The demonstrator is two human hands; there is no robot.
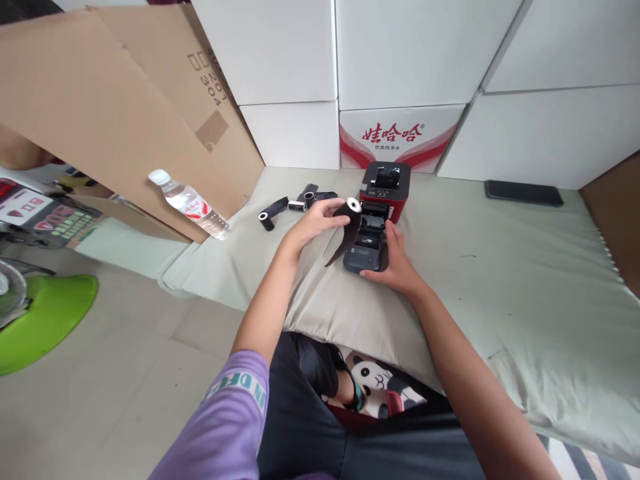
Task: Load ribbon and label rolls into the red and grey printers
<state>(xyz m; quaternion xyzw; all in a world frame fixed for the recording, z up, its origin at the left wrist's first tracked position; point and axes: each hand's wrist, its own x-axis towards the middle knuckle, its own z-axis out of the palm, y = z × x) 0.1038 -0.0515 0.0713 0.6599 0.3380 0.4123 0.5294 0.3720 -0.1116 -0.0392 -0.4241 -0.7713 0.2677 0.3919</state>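
White boxes back a pale green mattress (500,300) where a red-and-black label printer (376,217) sits open near the far edge. The left hand (315,223) pinches a black ribbon roll (349,223), axis tilted, just left of the bay; the right hand (393,257) lies flat, steadying the printer's front.

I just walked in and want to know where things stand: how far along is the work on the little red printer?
Done: the red printer stands with its cover open, and other black rolls lie beside it on the mat.
In hand: the left hand holds a black ribbon roll above the open bay; the right hand steadies the printer's front.
Left: the roll is not yet seated, and the cover is not closed.
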